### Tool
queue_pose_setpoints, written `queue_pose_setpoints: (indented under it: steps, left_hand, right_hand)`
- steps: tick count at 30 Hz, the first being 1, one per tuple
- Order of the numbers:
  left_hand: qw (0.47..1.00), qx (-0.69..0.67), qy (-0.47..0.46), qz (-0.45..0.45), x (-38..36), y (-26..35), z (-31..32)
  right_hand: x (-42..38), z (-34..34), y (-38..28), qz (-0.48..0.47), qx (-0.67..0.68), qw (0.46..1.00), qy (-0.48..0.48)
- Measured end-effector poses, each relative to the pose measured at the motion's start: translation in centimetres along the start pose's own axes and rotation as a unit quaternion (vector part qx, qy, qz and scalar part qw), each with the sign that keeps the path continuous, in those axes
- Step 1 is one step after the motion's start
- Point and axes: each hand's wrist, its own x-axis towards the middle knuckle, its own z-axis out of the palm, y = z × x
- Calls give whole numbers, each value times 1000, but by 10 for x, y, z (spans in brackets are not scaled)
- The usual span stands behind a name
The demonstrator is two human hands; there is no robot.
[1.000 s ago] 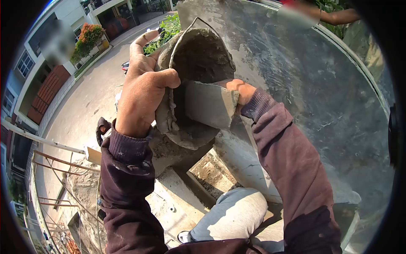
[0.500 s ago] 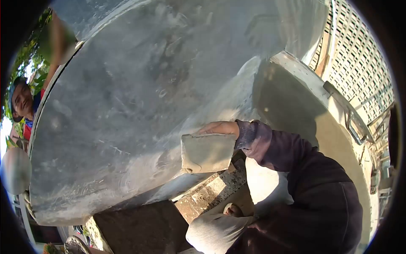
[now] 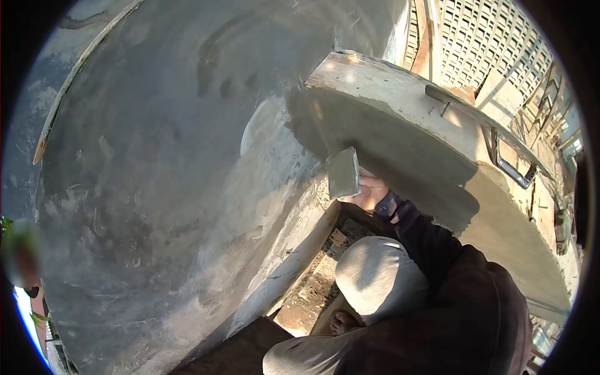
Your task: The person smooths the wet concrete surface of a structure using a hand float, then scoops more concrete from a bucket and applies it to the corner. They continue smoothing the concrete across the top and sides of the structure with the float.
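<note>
My right hand point(image 3: 370, 190) is closed around the back and right edge of a small rectangular float point(image 3: 344, 174), whose flat face is smeared with grey cement. The fingers partly hide behind it, and any handle is out of sight. Beyond the float rises a curved band of smooth grey-brown plaster point(image 3: 400, 147), part of it in dark shadow. The float overlaps the lower left end of that band in this view. To the left a broad grey cement surface point(image 3: 156, 187) takes up much of the view. My left hand does not show.
My bent knee point(image 3: 381, 275) and a bare foot point(image 3: 344, 321) are below the arm, beside a rough, debris-strewn ledge point(image 3: 306, 300). A long tool with a metal handle point(image 3: 515, 172) lies on the rim of the plastered band. Behind stands a lattice screen point(image 3: 494, 50).
My right hand has carried the float up and to the right, turning it more upright. The view has swung right, and the person at the left edge is now mostly out of sight.
</note>
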Motion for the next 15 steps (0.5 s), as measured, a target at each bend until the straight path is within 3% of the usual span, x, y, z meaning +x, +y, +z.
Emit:
queue_pose_setpoints:
  steps: [3, 5, 6, 12, 15]
  left_hand:
    - [999, 34, -6, 8, 0, 21, 19]
    - [998, 55, -4, 7, -1, 30, 25]
    - [998, 65, -1, 5, -2, 33, 28]
    - [992, 128, 19, 5, -7, 49, 30]
    - [988, 153, 34, 8, -11, 54, 27]
  right_hand:
    - [27, -20, 8, -96, -223, 968, 55]
    - [44, -26, 16, -197, -439, 874, 73]
    - [48, -28, 19, -165, -459, 865, 117]
    - [83, -72, 36, -284, -630, 714, 113]
    - [81, -92, 49, -239, -630, 723, 152]
